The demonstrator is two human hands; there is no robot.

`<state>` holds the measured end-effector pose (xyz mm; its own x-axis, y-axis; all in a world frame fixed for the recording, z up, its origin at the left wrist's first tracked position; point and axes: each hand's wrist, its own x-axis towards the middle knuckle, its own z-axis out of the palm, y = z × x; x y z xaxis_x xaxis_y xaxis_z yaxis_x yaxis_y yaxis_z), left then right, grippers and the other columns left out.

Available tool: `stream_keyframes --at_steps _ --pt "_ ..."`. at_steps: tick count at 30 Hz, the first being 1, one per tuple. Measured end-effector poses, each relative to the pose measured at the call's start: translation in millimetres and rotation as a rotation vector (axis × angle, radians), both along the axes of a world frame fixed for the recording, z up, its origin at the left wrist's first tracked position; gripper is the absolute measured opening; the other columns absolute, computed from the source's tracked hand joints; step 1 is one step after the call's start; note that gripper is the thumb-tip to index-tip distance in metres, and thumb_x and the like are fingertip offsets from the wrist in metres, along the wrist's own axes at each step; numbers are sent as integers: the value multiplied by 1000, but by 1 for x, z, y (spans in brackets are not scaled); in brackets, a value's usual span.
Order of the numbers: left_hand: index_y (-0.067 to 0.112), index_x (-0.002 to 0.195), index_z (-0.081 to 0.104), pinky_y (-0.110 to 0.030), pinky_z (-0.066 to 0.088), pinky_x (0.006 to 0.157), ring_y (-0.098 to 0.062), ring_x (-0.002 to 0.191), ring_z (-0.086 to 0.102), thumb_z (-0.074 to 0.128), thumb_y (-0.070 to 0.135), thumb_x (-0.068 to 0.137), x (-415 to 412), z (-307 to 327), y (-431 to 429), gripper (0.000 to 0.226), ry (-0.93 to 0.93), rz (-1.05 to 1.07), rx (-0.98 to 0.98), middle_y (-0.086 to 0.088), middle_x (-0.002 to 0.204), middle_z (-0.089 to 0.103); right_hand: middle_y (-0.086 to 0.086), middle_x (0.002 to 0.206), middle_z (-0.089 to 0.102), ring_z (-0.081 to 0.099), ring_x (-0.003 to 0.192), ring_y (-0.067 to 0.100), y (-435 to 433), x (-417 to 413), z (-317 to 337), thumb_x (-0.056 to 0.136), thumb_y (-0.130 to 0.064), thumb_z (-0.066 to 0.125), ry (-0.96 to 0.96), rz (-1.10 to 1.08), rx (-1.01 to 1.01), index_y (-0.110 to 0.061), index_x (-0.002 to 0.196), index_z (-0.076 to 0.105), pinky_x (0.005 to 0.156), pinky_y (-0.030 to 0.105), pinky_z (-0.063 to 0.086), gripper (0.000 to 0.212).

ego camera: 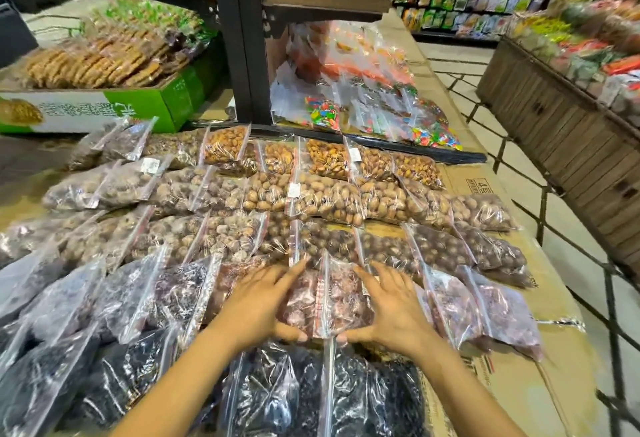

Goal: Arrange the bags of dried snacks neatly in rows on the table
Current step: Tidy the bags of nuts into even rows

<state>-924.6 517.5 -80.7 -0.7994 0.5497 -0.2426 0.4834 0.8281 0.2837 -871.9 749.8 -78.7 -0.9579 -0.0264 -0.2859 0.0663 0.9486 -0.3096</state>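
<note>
Clear zip bags of dried snacks lie in rows on a cardboard-covered table (pixel 540 384). A bag of reddish-brown dried fruit (pixel 325 301) sits in the near middle. My left hand (pixel 263 301) presses its left side and my right hand (pixel 391 308) its right side, fingers spread, thumbs under its near edge. Bags of dark dried fruit (pixel 277 398) lie just below my hands. Rows of brown nuts (pixel 332 201) and of almonds (pixel 325 159) lie farther back. More reddish bags (pixel 485 308) continue to the right.
A green box of brown biscuits (pixel 104 97) stands at the back left. A black shelf post (pixel 242 38) rises behind the rows, with bags of coloured candy (pixel 346 104) beside it. A wooden display crate (pixel 554 125) stands across the tiled aisle at the right.
</note>
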Motion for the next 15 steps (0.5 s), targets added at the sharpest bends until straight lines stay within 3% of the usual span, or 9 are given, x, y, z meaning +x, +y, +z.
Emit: stream_keyframes --at_steps 3,7,11,15 --pt "32 149 -6 -30 -9 106 -16 145 0 51 74 67 8 8 -9 108 31 43 26 8 156 -5 -2 160 -2 1 148 22 -1 -3 0 51 -84 57 -28 -13 -54 -40 149 3 117 44 1 120" --pt "33 149 -2 -33 -4 112 -18 145 -2 33 83 67 19 22 -41 102 99 169 108 9 150 -11 6 160 4 5 147 27 -13 -2 13 55 -81 56 -20 -39 -85 -31 151 9 114 40 1 119" --pt "36 149 10 -44 11 117 -21 146 5 30 91 65 29 30 -99 102 182 259 203 0 159 0 10 159 3 3 146 28 -48 2 23 64 -68 61 58 -122 -209 -25 150 13 117 48 12 107" --pt "28 148 23 -54 26 112 -27 144 20 35 89 67 18 29 -167 102 259 316 283 -8 156 23 5 160 4 -2 147 21 -103 0 26 72 -67 56 114 -18 -230 -22 150 14 118 39 5 100"
